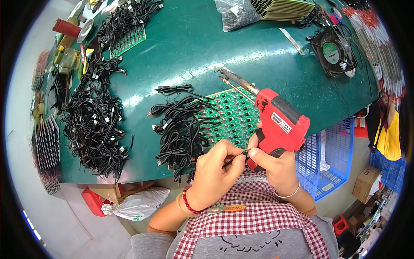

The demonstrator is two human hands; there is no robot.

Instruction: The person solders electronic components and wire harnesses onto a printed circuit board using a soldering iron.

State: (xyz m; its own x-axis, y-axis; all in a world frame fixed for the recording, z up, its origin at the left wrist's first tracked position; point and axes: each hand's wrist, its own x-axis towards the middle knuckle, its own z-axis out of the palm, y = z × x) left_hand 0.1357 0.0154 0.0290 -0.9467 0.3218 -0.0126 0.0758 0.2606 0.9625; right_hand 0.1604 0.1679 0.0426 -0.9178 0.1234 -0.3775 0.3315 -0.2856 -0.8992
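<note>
In my right hand (279,172) is a red soldering gun (280,118) with a dark grip. Its metal barrel and thin solder feed tube slant up and left over a green circuit board panel (233,114). My left hand (215,169) is closed, pinching the end of a black cable (227,163). My right thumb meets that end close to my left fingertips, just off the panel's near edge. The wire tips are too small to make out. Bundled black cables (174,125) lie along the panel's left side, several reaching onto it.
A large heap of black cables (92,121) covers the table's left, with another pile (127,21) behind it. At the back are a clear bag (236,14) and stacked boards (284,9). A black fan (332,52) stands far right. Blue crates (330,159) sit below the right edge.
</note>
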